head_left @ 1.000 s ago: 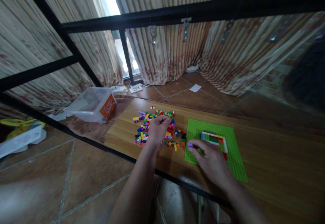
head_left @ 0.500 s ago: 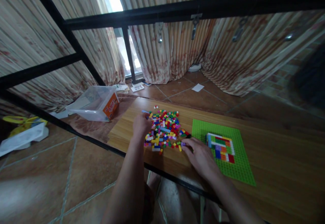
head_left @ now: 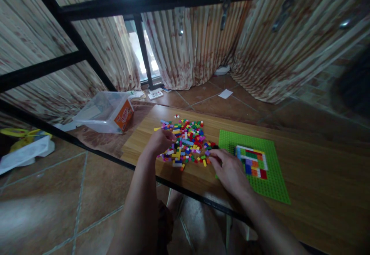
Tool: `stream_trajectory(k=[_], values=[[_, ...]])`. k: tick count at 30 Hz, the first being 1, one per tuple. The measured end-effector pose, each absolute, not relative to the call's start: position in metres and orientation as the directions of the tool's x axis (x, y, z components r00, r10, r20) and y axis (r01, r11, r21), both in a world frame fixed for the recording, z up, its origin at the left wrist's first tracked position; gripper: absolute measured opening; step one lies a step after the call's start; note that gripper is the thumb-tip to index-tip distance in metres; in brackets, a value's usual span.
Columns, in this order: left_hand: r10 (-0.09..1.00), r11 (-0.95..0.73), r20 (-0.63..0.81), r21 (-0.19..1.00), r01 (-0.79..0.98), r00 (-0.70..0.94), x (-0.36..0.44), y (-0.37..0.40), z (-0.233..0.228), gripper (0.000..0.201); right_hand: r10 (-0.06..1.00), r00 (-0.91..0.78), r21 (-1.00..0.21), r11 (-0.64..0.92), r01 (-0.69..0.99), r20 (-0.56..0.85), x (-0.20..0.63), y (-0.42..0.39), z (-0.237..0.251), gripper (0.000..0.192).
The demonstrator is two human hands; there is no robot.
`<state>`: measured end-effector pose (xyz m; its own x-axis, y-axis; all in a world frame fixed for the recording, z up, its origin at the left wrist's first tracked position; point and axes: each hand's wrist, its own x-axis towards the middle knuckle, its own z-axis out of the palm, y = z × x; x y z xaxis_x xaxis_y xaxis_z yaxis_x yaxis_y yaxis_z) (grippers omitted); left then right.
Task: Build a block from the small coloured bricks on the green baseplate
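Observation:
A loose pile of small toy building bricks point(head_left: 187, 142) in many colours lies on the wooden table. My left hand point(head_left: 160, 141) is over the pile's left side, fingers curled down together among the bricks; what they grip, if anything, is hidden. At the pile's right edge, my right hand point(head_left: 229, 168) pinches a small purple brick point(head_left: 207, 152) at its fingertips. Just beyond that hand lies a green studded baseplate point(head_left: 277, 178). On it sits a flat built block of bricks point(head_left: 252, 161), white-edged with red, green, orange, blue and purple pieces.
The wooden table point(head_left: 315, 174) has a dark front edge. A clear plastic box point(head_left: 101, 122) with an orange label stands left of it. Black metal bars point(head_left: 162, 0) cross above, before striped curtains point(head_left: 208, 46). A white paper point(head_left: 225, 93) lies on the tiled floor.
My left hand has shifted from the pile's upper left corner slightly toward me and over the bricks. The right hand stays by the purple brick. The whole view has tilted a little.

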<state>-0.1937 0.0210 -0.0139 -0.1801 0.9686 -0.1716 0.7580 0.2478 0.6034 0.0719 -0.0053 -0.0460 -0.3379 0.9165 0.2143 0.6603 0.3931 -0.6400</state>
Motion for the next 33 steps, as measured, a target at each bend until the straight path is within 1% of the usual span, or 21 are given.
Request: stream_trajectory(k=[1,3,6,9,10,12,15,17,19,21,23,26,29,33], values=[[0.973,0.226,-0.181,0.608,0.761,-0.144,-0.196,0.017,-0.013,0.015,0.916,-0.337,-0.636,0.394,0.663,0.216,0.072,-0.005,-0.046,0.02],[0.972,0.211,-0.208,0.58,0.787,-0.108,-0.197,0.01,-0.01,0.015,0.917,-0.333,-0.631,0.395,0.668,0.221,0.072,-0.006,-0.046,0.02],[0.961,0.247,-0.237,0.497,0.832,-0.144,-0.193,0.005,-0.007,0.019,0.913,-0.344,-0.627,0.402,0.667,0.219,0.072,-0.006,-0.047,0.019],[0.967,0.235,-0.204,0.484,0.843,-0.153,-0.189,0.007,-0.006,0.015,0.913,-0.342,-0.627,0.403,0.667,0.223,0.072,-0.006,-0.046,0.02],[0.972,0.216,-0.19,0.503,0.837,-0.137,-0.188,0.007,-0.006,0.01,0.914,-0.333,-0.631,0.401,0.664,0.23,0.072,-0.006,-0.046,0.02],[0.982,0.168,-0.171,0.588,0.791,-0.082,-0.187,0.008,-0.006,0.006,0.918,-0.31,-0.65,0.394,0.65,0.248,0.071,-0.006,-0.044,0.02],[0.988,0.098,-0.152,0.783,0.614,0.037,-0.183,0.005,-0.002,0.014,0.93,-0.258,-0.73,0.366,0.577,0.262,0.067,-0.007,-0.039,0.021],[0.979,0.069,-0.15,0.878,0.474,0.135,-0.175,0.003,0.002,0.019,0.943,-0.221,-0.822,0.327,0.466,0.25,0.064,-0.008,-0.035,0.021],[0.961,0.065,-0.156,0.931,0.359,0.23,-0.163,0.002,0.006,0.021,0.957,-0.189,-0.906,0.271,0.326,0.219,0.06,-0.009,-0.031,0.022],[0.938,0.055,-0.147,0.957,0.283,0.313,-0.149,0.001,0.009,0.022,0.966,-0.192,-0.96,0.211,0.182,0.176,0.055,-0.009,-0.028,0.026],[0.919,0.025,-0.123,0.967,0.255,0.375,-0.136,0.001,0.011,0.022,0.972,-0.164,-0.978,0.184,0.096,0.167,0.053,-0.009,-0.026,0.027],[0.904,-0.034,-0.089,0.96,0.278,0.419,-0.122,0.001,0.014,0.021,0.972,-0.151,-0.977,0.195,0.084,0.181,0.053,-0.009,-0.024,0.02],[0.903,-0.119,-0.044,0.93,0.348,0.426,-0.114,0.001,0.015,0.02,0.973,-0.14,-0.975,0.199,0.1,0.184,0.056,-0.009,-0.023,0.013],[0.9,-0.179,-0.01,0.903,0.391,0.435,-0.11,0.0,0.014,0.021,0.981,-0.133,-0.989,0.144,0.027,0.139,0.059,-0.008,-0.022,0.01]])
